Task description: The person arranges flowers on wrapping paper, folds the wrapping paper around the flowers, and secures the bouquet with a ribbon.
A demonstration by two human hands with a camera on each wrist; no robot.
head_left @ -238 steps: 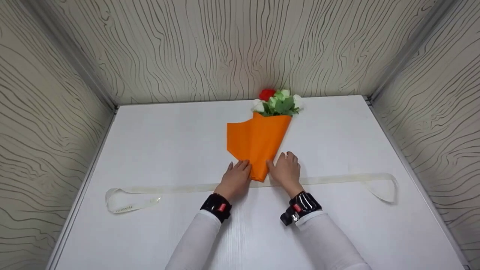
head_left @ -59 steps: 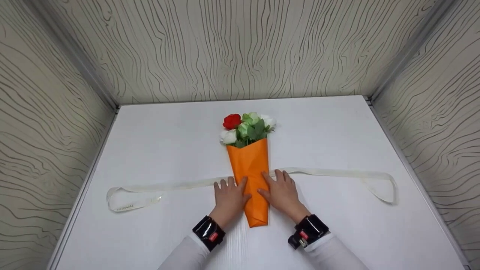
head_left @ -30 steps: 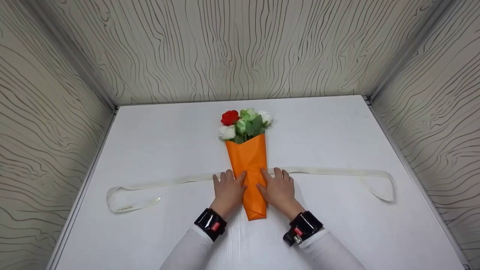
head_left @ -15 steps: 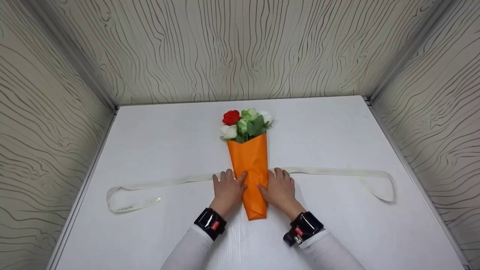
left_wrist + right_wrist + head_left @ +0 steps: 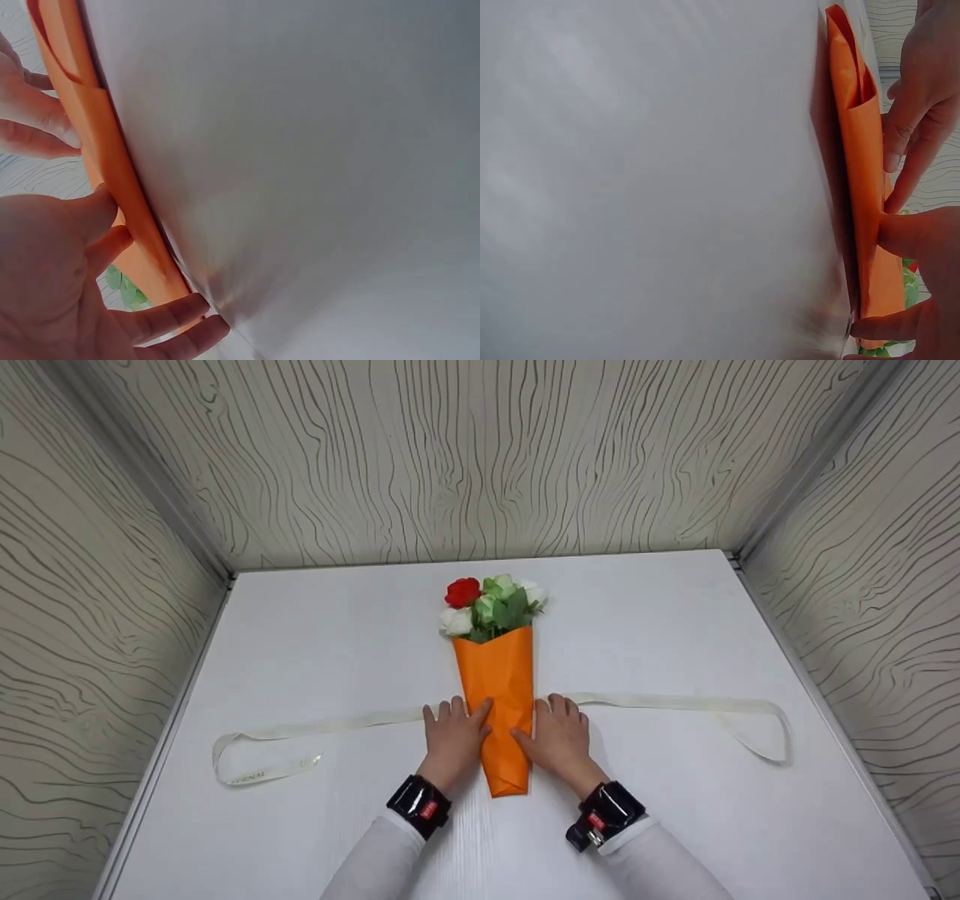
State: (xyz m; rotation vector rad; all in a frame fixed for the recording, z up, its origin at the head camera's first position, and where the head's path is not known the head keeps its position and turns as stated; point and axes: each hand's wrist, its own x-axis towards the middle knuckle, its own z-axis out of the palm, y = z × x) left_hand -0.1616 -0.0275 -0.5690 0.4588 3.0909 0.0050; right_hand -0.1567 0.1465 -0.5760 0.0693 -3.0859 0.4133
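In the head view a bouquet lies in orange wrapping paper [image 5: 496,671] at mid-table, its blooms toward the back wall. A red flower [image 5: 463,592], white and green flowers and leaves [image 5: 511,610] stick out of the wide end. My left hand [image 5: 454,742] rests at the wrap's left edge, thumb and index finger on the paper, the other fingers spread on the tabletop. At the opposite edge lies my right hand [image 5: 561,735], thumb on the paper, fingers extended beside it. The right wrist view shows the folded lower end of the orange wrap [image 5: 861,135].
A pale ribbon [image 5: 660,703] runs crosswise on the white table [image 5: 337,645], its middle hidden by bouquet and hands. Both its ends curl back in loops, the left one lettered. Wood-patterned panels [image 5: 480,457] wall in the back and sides.
Since the earliest frame, the left paper flap has been folded over and the bouquet shifted left and nearer. Lately it slid slightly away; my right index finger moved off the paper to its edge.
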